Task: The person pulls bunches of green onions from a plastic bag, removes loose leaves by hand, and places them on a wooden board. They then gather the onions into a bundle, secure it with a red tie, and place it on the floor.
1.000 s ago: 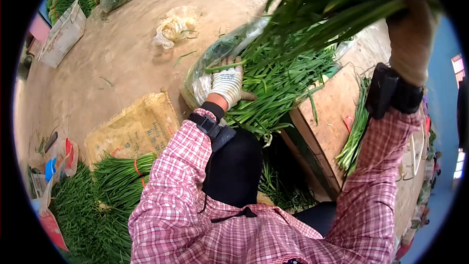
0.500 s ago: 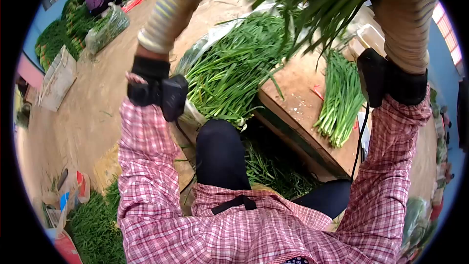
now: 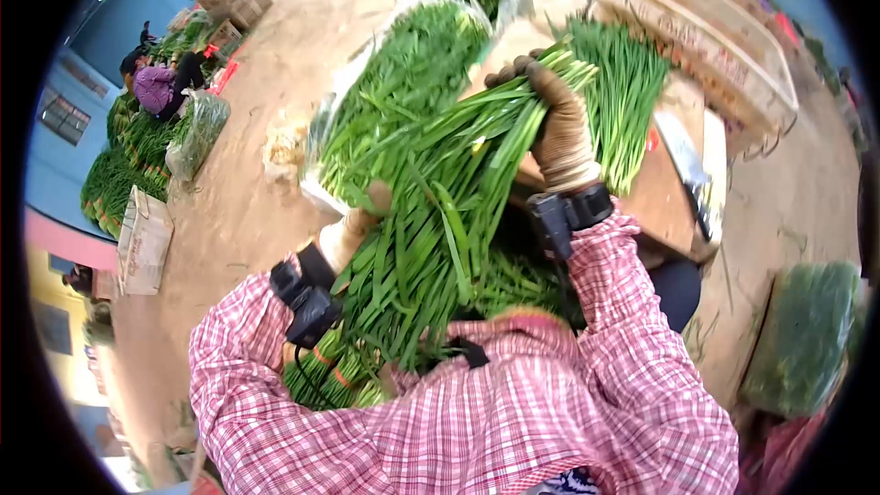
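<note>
My right hand (image 3: pixel 556 124), in a striped knit glove with dark fingers, is closed around the pale stem end of a bunch of garlic chives (image 3: pixel 458 179). The long flat green leaves hang toward my lap, down and to the left. Against the left side of these leaves is my gloved left hand (image 3: pixel 356 222); a fingertip or thumb shows, but the other fingers are hidden by the leaves. Behind my right hand, another pile of chives (image 3: pixel 628 82) lies on a wooden board (image 3: pixel 665 206). Beyond the held bunch, loose greens (image 3: pixel 417 55) fill an open plastic bag (image 3: pixel 316 151).
A knife (image 3: pixel 683 160) lies on the board's right side. Behind it stands a white plastic crate (image 3: pixel 706 41). Tied bundles (image 3: pixel 339 371) lie by my left forearm. Wrapped greens (image 3: pixel 802 335) are at the right. Far left, a person (image 3: pixel 154 87) sits among greens near another crate (image 3: pixel 145 243).
Both hands have come down from the top of the view, bringing the chives in front of my body. My view has shifted, showing the knife and more of the crate behind the board.
</note>
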Demonstrator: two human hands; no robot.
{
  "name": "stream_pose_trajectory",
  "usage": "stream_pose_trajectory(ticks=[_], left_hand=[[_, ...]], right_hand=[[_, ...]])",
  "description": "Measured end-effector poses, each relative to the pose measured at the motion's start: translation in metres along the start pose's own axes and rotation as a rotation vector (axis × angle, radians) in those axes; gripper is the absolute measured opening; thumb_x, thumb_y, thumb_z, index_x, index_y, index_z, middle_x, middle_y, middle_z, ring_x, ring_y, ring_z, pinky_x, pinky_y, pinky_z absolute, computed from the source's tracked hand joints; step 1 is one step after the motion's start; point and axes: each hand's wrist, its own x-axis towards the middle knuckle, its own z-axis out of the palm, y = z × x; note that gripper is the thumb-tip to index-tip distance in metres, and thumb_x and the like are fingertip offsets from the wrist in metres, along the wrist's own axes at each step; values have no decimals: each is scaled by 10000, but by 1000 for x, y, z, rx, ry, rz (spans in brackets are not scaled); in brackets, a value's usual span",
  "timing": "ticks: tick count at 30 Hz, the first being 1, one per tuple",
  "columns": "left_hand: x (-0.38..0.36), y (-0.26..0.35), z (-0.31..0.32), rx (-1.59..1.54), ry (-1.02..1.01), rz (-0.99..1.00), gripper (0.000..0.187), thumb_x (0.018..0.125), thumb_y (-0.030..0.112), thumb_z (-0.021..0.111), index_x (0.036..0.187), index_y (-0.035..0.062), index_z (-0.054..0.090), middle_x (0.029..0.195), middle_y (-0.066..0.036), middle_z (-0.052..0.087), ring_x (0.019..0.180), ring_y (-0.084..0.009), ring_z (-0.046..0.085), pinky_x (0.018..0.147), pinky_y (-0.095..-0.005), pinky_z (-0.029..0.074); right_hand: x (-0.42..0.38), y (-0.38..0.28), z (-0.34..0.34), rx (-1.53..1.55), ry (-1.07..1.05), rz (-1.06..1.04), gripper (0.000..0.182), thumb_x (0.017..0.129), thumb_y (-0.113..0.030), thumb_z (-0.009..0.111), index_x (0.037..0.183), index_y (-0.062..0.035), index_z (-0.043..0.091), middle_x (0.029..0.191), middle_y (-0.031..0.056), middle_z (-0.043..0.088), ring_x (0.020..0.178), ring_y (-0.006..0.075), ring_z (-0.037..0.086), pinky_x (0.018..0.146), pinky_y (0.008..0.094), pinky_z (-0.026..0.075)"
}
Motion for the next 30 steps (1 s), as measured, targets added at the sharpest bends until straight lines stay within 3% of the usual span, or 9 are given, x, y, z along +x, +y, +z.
stream_pose_trajectory(ticks=[3,9,14,15,19,22,24,27,30], left_hand=[[-17,-32,45,132,254,-290,1056,692,601,748,1476,66,283,1450,-184,399,1249,-414,489,1009,-462,465],[-30,-59,47,94,445,-417,692,786,167,728,1390,19,424,1261,-147,594,841,-172,641,657,-287,543],[-34,-56,50,349,616,-479,512,774,113,709,1253,7,564,1076,-88,669,834,-132,622,663,-244,512],[-37,-55,39,417,554,-525,504,775,109,705,1249,8,566,1081,-83,667,861,-133,624,688,-247,511],[-26,-60,39,542,517,-566,512,767,69,715,1250,13,556,1069,-69,660,883,-130,620,749,-254,507],[-19,-59,41,669,489,-597,523,763,36,727,1253,15,546,1030,-55,657,866,-125,617,754,-263,509],[-18,-58,43,725,481,-617,522,764,20,732,1250,16,545,1008,-47,654,856,-121,615,753,-268,510],[-16,-52,46,813,464,-731,549,766,16,747,1270,0,530,1050,-42,663,935,-148,620,820,-285,507],[-29,-51,35,855,467,-663,559,760,15,752,1273,-6,532,1067,-54,673,961,-150,620,843,-290,503]], right_hand=[[-41,49,-42,304,225,226,146,893,-94,603,981,20,584,882,159,661,813,276,660,754,425,570],[-113,70,-98,462,366,606,261,941,-176,578,1102,28,591,1025,134,663,963,260,643,905,367,527],[-165,26,-160,-1117,206,428,277,909,-162,611,1148,-22,613,1018,78,627,897,169,579,802,303,478],[-163,15,-140,-1436,128,14,264,863,-200,667,1079,-49,653,984,133,624,894,262,611,789,350,503],[-154,11,-90,-1468,-276,-158,366,698,-142,762,1053,-114,679,1046,154,598,900,348,606,808,431,493],[-163,25,-100,-1502,-344,-228,263,681,-126,752,925,-94,660,988,100,630,860,341,613,742,436,499],[-170,31,-107,-1537,-299,-321,204,746,-90,716,933,-71,634,926,99,639,786,278,629,689,374,504],[-179,29,-109,-855,235,240,90,904,-39,543,978,-25,592,755,59,620,680,127,577,615,262,474],[-179,6,-150,-762,418,419,110,900,-66,551,988,-19,597,824,95,667,724,203,641,676,321,514]])
